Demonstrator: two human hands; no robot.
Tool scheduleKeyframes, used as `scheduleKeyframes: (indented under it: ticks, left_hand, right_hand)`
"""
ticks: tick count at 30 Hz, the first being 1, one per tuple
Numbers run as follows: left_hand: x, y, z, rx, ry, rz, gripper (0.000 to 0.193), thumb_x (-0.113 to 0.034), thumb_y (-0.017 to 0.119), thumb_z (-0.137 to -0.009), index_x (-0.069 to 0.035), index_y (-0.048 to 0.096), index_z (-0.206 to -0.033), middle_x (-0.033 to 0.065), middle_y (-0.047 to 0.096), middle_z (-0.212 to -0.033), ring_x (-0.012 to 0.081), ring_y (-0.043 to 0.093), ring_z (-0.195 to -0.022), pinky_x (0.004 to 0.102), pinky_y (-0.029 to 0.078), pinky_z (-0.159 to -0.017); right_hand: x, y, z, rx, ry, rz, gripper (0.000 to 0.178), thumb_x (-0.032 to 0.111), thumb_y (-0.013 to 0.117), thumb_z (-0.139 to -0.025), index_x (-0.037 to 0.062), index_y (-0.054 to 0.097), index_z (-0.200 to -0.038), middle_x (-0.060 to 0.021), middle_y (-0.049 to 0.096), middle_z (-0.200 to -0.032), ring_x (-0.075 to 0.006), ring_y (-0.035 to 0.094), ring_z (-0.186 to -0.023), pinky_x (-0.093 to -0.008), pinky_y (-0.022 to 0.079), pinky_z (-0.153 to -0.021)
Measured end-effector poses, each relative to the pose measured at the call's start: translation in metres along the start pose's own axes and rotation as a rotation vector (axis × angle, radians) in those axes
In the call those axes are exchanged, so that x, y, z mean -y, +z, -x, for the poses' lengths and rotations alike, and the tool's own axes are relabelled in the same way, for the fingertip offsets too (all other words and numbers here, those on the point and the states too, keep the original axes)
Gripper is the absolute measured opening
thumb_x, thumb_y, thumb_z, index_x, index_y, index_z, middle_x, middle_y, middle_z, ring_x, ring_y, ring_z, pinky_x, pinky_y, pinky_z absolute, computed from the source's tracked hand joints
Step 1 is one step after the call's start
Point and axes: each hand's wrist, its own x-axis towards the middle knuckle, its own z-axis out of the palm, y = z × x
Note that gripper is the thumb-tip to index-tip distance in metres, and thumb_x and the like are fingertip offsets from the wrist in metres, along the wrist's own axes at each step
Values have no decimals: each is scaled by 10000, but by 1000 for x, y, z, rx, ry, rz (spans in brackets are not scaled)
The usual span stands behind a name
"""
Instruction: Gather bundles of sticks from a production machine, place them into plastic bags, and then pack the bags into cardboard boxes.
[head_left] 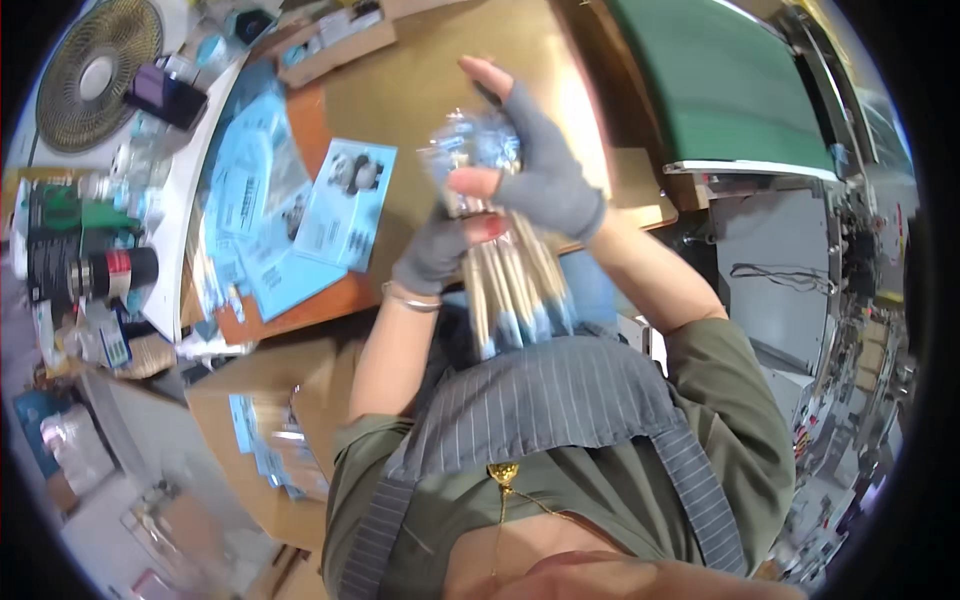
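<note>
In front of my apron is a bundle of thin wooden sticks (pixel 510 280) with pale blue ends, some in clear shiny wrapping. Motion blur hides their exact kind. My left hand (pixel 435 250), in a grey fingerless glove with a bracelet at the wrist, is wrapped round the bundle's middle. Higher up, my right hand (pixel 550 170), gloved the same way, rests against the wrapped upper ends with its thumb and fingers spread apart. Light blue printed cards (pixel 345 205) and clear bags lie on the table to the left of my hands.
The brown table (pixel 390 70) spreads beyond my hands, with a small cardboard tray (pixel 335 45) at its far left. Below its left edge, an open carton (pixel 270 385) holds blue packets. A fan (pixel 98 75), a phone (pixel 165 95) and a black flask (pixel 115 272) stand farther left. A green surface (pixel 730 90) lies far right.
</note>
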Motion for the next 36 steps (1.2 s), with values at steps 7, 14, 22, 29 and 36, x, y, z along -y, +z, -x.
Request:
scheduleKeyframes:
  ticks: [7,14,22,29,36]
  left_hand:
    - [70,-4,29,-235,283,-329,551,-491,590,-860,-20,522,-1139,91,589,-977,230,609,-906,311,499,-840]
    - [8,-109,50,-751,203,-2519,239,-238,603,-796,-40,624,-928,122,627,-886,291,632,-790,381,513,-673]
    - [-8,-146,69,-674,188,-2200,140,-199,570,-814,-68,612,-793,121,623,-777,310,632,-743,390,513,-628]
    - [-3,-118,66,-876,542,-1885,375,-346,591,-866,-53,521,-644,171,527,-601,369,553,-593,445,419,-521]
    - [17,-29,49,-467,926,-1736,269,-254,579,-872,-78,512,-681,134,521,-643,327,542,-589,418,408,-504]
  right_hand:
    - [-43,2,37,560,613,-795,282,186,688,-747,-29,626,-919,-92,609,-759,-194,603,-779,-315,481,-782]
    - [-34,8,58,386,629,-907,189,181,655,-739,8,581,-765,-94,585,-706,-237,598,-758,-358,481,-799]
    - [-38,-1,72,332,605,-929,198,176,647,-750,-3,586,-807,-101,585,-707,-240,603,-791,-360,480,-810]
    - [-35,21,60,389,571,-932,281,148,638,-749,-45,612,-952,-125,627,-778,-238,621,-756,-350,504,-744]
    - [-83,72,58,551,681,-756,280,145,610,-827,-6,614,-1063,-83,637,-842,-147,622,-730,-279,503,-691]
